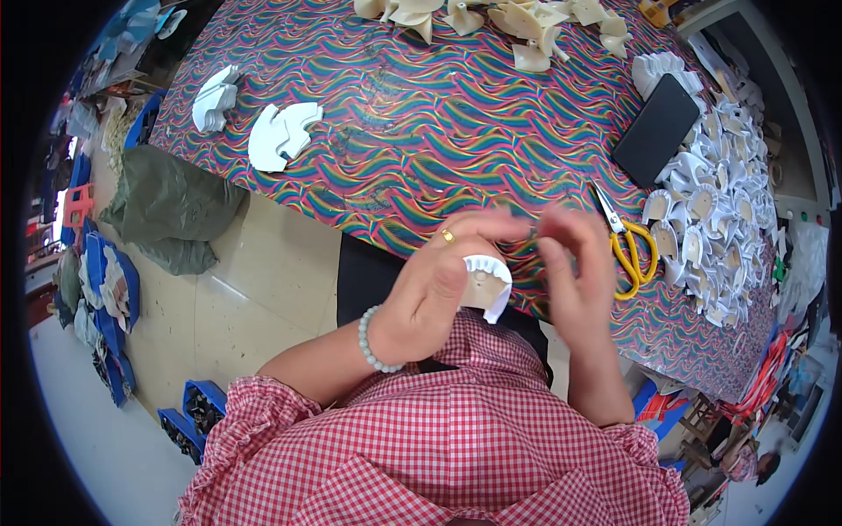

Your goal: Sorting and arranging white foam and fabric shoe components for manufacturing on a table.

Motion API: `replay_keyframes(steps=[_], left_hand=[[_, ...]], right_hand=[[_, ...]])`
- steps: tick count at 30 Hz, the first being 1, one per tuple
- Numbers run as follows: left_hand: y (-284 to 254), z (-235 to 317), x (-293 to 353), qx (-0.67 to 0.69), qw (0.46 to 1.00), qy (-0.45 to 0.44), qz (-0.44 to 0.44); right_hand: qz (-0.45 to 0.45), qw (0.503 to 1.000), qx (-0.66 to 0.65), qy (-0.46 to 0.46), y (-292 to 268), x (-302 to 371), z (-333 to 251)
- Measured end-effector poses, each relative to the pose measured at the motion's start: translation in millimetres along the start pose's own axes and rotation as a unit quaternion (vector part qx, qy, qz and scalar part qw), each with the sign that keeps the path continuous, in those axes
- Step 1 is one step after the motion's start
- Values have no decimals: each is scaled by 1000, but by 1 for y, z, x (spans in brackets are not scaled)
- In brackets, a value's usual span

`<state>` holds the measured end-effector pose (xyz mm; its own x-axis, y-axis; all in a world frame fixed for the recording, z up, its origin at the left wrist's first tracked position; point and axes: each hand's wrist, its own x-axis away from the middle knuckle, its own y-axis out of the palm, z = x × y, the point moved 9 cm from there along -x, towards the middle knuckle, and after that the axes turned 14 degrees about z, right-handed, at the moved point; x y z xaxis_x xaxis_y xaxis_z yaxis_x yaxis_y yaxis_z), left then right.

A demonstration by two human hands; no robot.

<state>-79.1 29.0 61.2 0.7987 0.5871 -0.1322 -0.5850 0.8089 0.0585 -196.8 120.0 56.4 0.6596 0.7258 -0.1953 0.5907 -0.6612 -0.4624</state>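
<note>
My left hand (431,294), with a ring and a beaded bracelet, is closed on a small beige piece with a pleated white rim (485,285), just over the table's near edge. To its right, my right hand (574,272) is raised with thumb and fingers apart, somewhat blurred by motion, and I see nothing in it. Right beside that hand lies a pair of scissors (630,250) with yellow handles. Farther right, a large heap of similar white-rimmed beige pieces (715,210) covers the table.
A black phone (656,130) rests against the heap, near white stacked pieces (664,70). Stacks of white curved cutouts (282,136) lie at the left on the patterned table (395,131). Beige curved blade-like pieces (526,26) sit at the far edge. A dark green bag (171,206) stands left.
</note>
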Motion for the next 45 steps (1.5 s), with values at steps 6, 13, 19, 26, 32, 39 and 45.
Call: replay_keyframes(steps=[6,13,19,26,32,39,45], left_hand=[[4,13,5,10,999,41,30],[12,7,6,-113,989,93,32],[0,-20,-6,-4,992,-107,-65],[-33,-2,-8,-209,970,113,47],[-212,26,-22,-482,775,183,365],[-269,-13,-16,-643,657,77,386],[-276,-11,-21,-651,659,56,373]], right_hand=[[-248,873,-396,140,60,15,-25],[-15,960,-279,-21,57,28,-13],[-142,903,-368,170,65,6,7],[-8,990,-138,-16,40,-17,-21],[-84,946,182,-254,59,-19,-28],[-15,976,163,-146,15,-23,-2],[415,829,339,-160,-186,-56,-3]])
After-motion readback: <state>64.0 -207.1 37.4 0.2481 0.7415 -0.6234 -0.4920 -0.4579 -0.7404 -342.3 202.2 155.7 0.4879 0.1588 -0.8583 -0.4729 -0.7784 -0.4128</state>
